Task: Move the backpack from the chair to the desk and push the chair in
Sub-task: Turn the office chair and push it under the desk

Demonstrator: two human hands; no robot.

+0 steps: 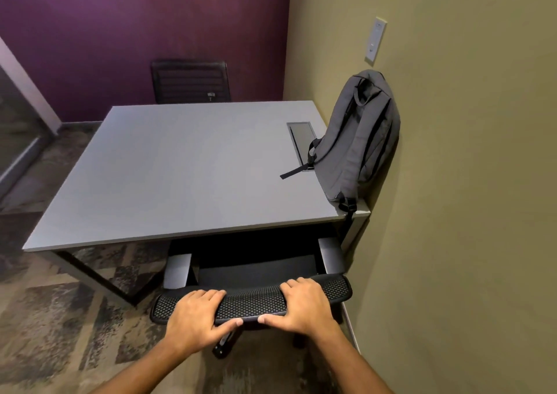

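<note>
Both bare forearms reach forward from the bottom of the view, and the left hand (196,315) and right hand (301,301) each clasp the curved top edge of the black mesh-backed office chair (253,300), fingers draped over the front of the backrest and thumbs pressed against its rear rim. Set side by side near the middle of that edge, the two grips seem chosen so that a push goes squarely through the chair and its castors do not swing it toward the olive-green wall (467,182) just to the right. Its seat and grey armrests already sit partly beneath the front edge of the flat grey rectangular desk (180,167), so the pushing-in looks well along, though the backrest is not yet up against the desk edge. A grey fabric backpack (358,140) stands upright on the desk's near right corner, leaning against the wall, which probably keeps it from slumping; one black strap trails across the desktop beside a recessed cable hatch (301,140), and another hangs off the corner. A second black chair (190,81) sits tucked in at the far side, against the purple wall (135,31).
</note>
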